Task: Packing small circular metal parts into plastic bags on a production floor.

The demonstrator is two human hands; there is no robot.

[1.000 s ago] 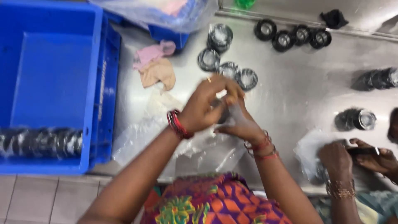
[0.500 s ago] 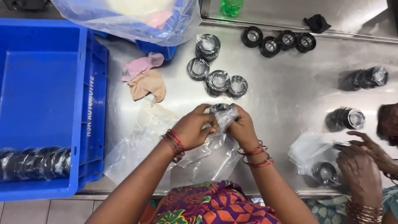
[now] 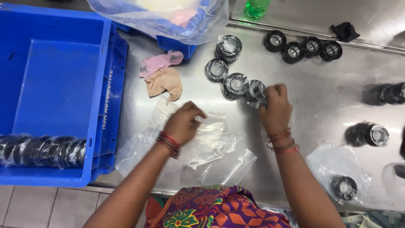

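Bagged black ring part, rigid under slippery film, sits clamped in right hand fingers; left hand fingers pinch thin plastic bags.

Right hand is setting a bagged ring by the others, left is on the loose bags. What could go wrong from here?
1. The right hand sets a bagged black rubber ring against two other wrapped rings; a nudge could roll them across the smooth steel table.
2. The left hand rests on loose clear plastic bags lying near the table's front edge; one may slide off.
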